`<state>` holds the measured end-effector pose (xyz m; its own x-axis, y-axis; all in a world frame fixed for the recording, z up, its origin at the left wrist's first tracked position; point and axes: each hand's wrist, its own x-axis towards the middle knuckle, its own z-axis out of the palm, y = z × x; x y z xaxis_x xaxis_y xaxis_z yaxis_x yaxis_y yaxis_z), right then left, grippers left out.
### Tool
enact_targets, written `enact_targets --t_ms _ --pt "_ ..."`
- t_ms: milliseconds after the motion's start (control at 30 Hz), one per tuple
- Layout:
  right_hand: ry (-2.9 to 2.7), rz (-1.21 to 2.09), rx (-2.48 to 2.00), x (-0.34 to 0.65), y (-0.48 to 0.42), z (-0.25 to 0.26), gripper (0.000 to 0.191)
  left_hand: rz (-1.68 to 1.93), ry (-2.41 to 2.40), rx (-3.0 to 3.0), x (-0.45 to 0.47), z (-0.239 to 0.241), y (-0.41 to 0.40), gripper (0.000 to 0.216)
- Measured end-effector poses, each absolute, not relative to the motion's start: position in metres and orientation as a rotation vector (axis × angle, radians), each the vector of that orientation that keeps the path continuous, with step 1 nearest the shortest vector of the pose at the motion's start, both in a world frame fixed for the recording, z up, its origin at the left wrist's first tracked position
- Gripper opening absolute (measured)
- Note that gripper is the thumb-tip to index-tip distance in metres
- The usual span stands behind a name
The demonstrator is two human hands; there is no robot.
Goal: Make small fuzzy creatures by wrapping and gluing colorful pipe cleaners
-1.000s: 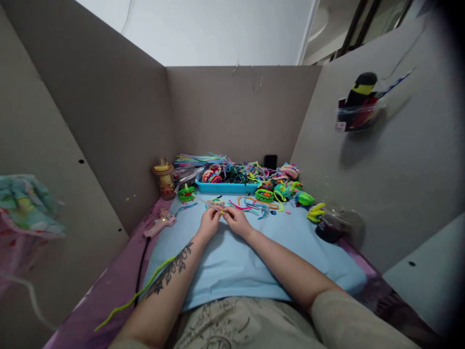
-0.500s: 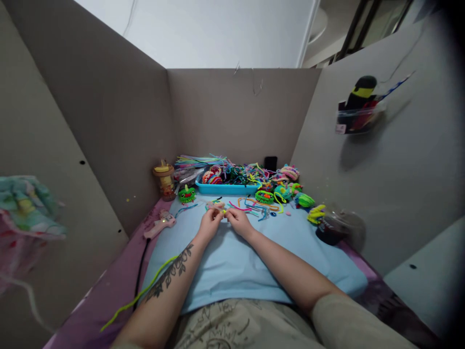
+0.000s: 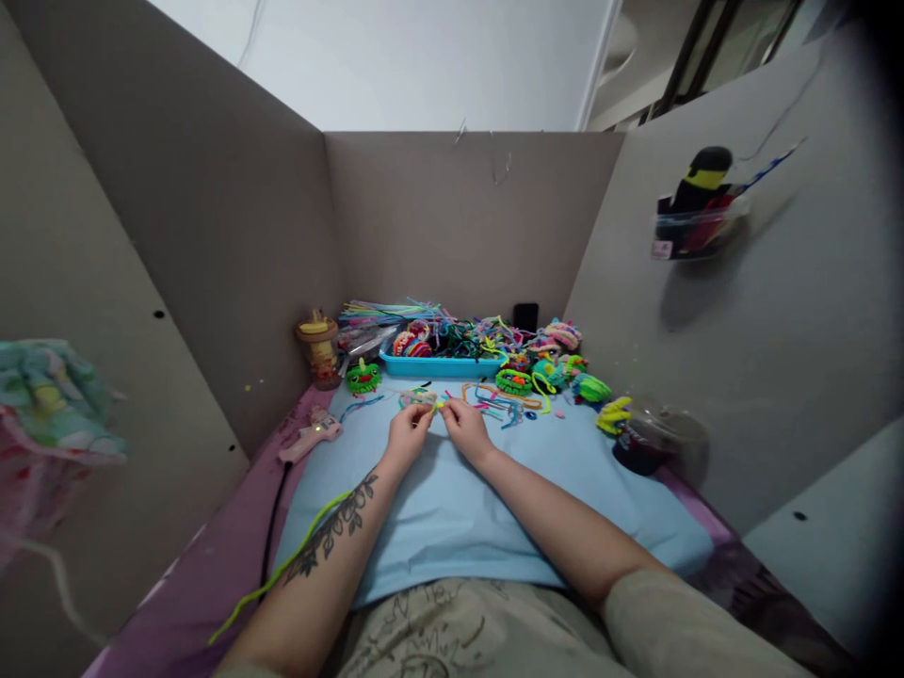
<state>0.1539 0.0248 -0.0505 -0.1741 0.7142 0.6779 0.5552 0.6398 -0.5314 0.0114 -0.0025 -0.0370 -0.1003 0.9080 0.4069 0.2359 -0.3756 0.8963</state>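
Observation:
My left hand (image 3: 405, 436) and my right hand (image 3: 462, 428) meet over the light blue mat (image 3: 494, 499), fingertips pinched together on a small yellow-green pipe cleaner piece (image 3: 438, 406). Both hands are closed in a pinch. A long yellow-green pipe cleaner (image 3: 282, 565) trails from under my tattooed left forearm toward the near left. Loose coloured pipe cleaner pieces (image 3: 494, 397) lie just beyond my fingers.
A blue tray (image 3: 442, 364) of pipe cleaners and finished fuzzy figures stands at the back. A pink glue gun (image 3: 311, 433) with a black cord lies left, a small jar (image 3: 321, 350) behind it. A dark cup (image 3: 639, 447) sits right. Cardboard walls enclose three sides.
Both hands have crept slightly forward and keep working the small piece between the fingertips. Nothing else has moved.

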Motion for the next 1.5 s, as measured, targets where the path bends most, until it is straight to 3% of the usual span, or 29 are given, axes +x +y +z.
enact_targets --t_ms 433,833,1000,1133,1500 --pt "-1.837 0.219 -0.995 0.1527 0.0208 -0.0460 0.013 1.476 1.192 1.503 0.0109 -0.0359 -0.0019 0.011" --pt "-1.934 -0.070 -0.960 0.1517 0.0172 -0.0447 0.018 1.464 1.264 1.463 0.0125 -0.0294 -0.0057 0.022" --pt "-1.935 0.153 -0.903 0.1501 0.0175 -0.0455 0.005 1.536 1.219 1.487 0.0126 -0.0319 -0.0035 0.017" --pt "-1.943 0.311 -0.867 0.1510 0.0171 -0.0449 0.009 1.547 1.184 1.467 0.0121 -0.0351 -0.0011 0.013" --pt "-1.978 0.233 -0.866 0.1522 0.0157 -0.0442 0.015 1.481 1.228 1.386 0.0074 -0.0368 0.0017 0.024"
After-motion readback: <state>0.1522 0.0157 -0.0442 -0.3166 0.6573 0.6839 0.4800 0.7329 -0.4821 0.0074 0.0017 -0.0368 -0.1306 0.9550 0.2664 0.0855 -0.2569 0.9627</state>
